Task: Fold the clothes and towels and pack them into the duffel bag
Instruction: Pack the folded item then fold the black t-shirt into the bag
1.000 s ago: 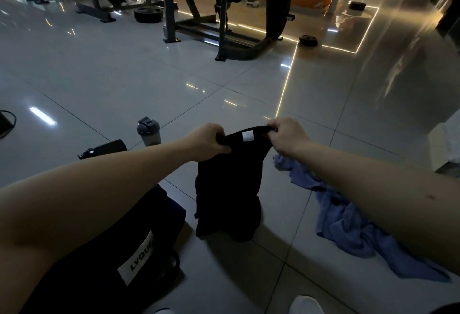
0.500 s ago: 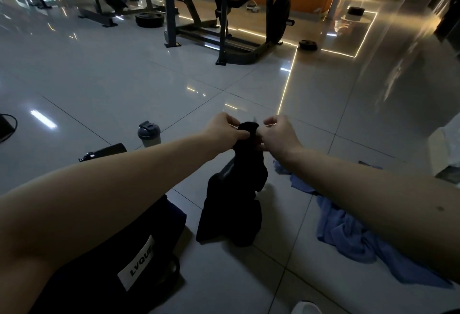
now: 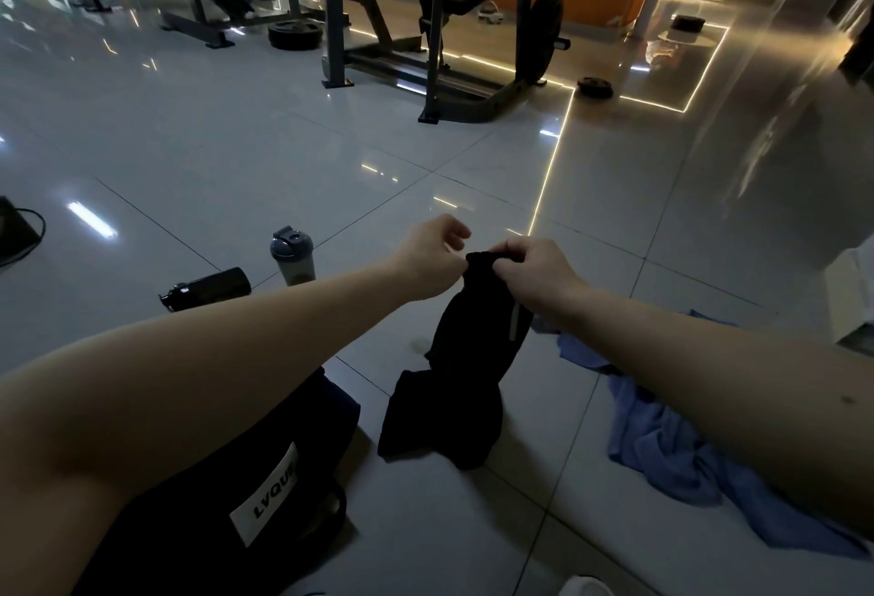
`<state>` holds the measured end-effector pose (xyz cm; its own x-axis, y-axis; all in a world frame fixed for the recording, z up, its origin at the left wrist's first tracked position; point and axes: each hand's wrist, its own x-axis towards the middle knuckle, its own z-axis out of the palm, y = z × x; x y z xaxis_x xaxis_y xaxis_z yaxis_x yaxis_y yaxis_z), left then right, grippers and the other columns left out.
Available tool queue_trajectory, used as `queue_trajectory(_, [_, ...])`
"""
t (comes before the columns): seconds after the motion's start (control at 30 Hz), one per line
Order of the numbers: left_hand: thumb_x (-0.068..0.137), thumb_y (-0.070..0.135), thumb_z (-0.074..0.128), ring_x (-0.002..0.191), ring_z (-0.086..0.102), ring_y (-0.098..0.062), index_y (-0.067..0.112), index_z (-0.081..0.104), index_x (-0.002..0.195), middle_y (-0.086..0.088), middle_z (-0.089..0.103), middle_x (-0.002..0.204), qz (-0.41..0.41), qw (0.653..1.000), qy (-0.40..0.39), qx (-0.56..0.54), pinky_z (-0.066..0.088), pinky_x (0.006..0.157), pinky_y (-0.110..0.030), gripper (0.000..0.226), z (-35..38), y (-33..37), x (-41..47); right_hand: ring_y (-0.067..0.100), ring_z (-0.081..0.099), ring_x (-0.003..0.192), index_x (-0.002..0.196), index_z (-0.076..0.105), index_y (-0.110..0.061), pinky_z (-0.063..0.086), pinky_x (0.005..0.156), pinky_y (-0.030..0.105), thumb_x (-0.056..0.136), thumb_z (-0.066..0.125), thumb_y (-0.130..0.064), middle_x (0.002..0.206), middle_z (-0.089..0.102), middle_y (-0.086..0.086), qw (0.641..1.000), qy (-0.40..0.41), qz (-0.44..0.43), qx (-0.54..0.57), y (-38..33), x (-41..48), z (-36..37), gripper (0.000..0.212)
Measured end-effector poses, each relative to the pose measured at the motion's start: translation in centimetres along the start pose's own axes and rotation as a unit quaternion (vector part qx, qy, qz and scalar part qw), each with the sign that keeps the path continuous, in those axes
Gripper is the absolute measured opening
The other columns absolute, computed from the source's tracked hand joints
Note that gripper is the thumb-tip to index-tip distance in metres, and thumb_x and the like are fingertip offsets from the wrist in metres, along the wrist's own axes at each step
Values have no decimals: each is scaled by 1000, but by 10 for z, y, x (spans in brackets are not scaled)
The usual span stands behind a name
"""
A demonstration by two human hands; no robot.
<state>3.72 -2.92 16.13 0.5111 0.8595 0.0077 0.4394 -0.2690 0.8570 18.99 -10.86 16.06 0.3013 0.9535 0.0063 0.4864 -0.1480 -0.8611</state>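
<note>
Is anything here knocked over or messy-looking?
A black bottle lies tipped on its side beside the upright shaker cup. The blue towel sits crumpled in a heap at right, not yet folded.

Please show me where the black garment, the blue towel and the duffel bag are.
black garment [image 3: 466,359]: head view, on the hanging middle part.
blue towel [image 3: 662,444]: head view, on its crumpled middle, lying on the floor.
duffel bag [image 3: 265,496]: head view, on its white label.
</note>
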Motion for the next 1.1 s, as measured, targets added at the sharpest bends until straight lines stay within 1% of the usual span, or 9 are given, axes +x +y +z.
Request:
queue_trajectory(0.1, [77, -10, 62, 123, 48, -11, 14, 45, 143, 0, 52, 134, 58, 991, -118, -9, 47, 96, -26, 73, -6, -6, -2, -1, 63, 61, 84, 72, -18, 48, 56, 13, 89, 54, -1, 75, 69, -3, 999, -23, -46, 5, -14, 0, -9, 25])
queue_trajectory(0.2, [75, -7, 69, 92, 60, -5, 9, 63, 113, 0, 64, 100, 78, 978, -184, -64, 49, 80, -18, 42, -8, -8, -3, -3, 58, 56, 81, 71, -14, 46, 56, 13, 86, 53, 4, 74, 68, 1, 996, -1, -85, -9, -25, 3, -17, 26])
queue_trajectory(0.3, [76, 7, 78, 65, 51, -4, 16, 61, 76, 10, 54, 69, 75, 975, -210, 19, 40, 64, -21, 19, -14, -19, -1, -2, 57, 59, 81, 72, -13, 45, 58, 11, 83, 55, 3, 74, 67, -1, 994, 21, -101, -47, -30, 6, -30, 23])
queue_trajectory(0.53, [84, 39, 78, 64, 53, -7, 27, 65, 73, 14, 56, 66, -2, 938, -252, 237, 40, 59, -20, 21, -36, -31, -9, 3, 61, 76, 88, 69, -25, 43, 68, 24, 82, 60, -21, 81, 67, -11, 968, -1, -156, -198, -10, 7, -63, 11])
queue_trajectory(0.63, [84, 40, 78, 66, 52, -11, 23, 62, 78, 8, 56, 71, -14, 937, -232, 260, 39, 60, -23, 24, -45, -31, -11, 7, 63, 89, 115, 64, -29, 49, 77, 26, 78, 70, -52, 100, 66, -10, 957, -87, -139, -241, -2, -1, -78, 43])
queue_trajectory(0.7, [82, 37, 80, 65, 50, -14, 16, 62, 78, 5, 54, 70, -8, 951, -198, 237, 38, 59, -25, 28, -48, -30, -10, 13, 62, 95, 129, 56, -27, 49, 82, 27, 79, 78, -44, 110, 64, -7, 939, -101, -143, -296, 6, -3, -82, 57])
queue_trajectory(0.9, [82, 26, 81, 77, 59, -22, 13, 68, 85, -2, 61, 79, -1, 943, -111, 314, 43, 65, -27, 19, -55, -26, 2, 13, 63, 93, 122, 63, -19, 42, 76, 11, 83, 78, -18, 103, 65, -4, 970, -14, -127, -209, 11, 3, -101, 42])
queue_trajectory(1.0, [79, 29, 82, 99, 52, -24, 15, 72, 85, -3, 54, 96, 37, 932, -42, 359, 42, 81, -30, 17, -58, -20, 7, 12, 63, 90, 116, 66, -16, 47, 78, 21, 84, 74, -12, 101, 67, -2, 972, -11, -112, -205, 12, 8, -109, 34])
queue_trajectory(1.1, [77, 34, 80, 117, 36, -26, 23, 73, 90, 2, 49, 114, 97, 921, 57, 373, 33, 98, -38, 19, -58, -3, 3, 25, 62, 86, 102, 71, -12, 39, 72, 28, 84, 70, -11, 90, 67, 4, 957, 46, -107, -264, 19, 13, -109, 17])
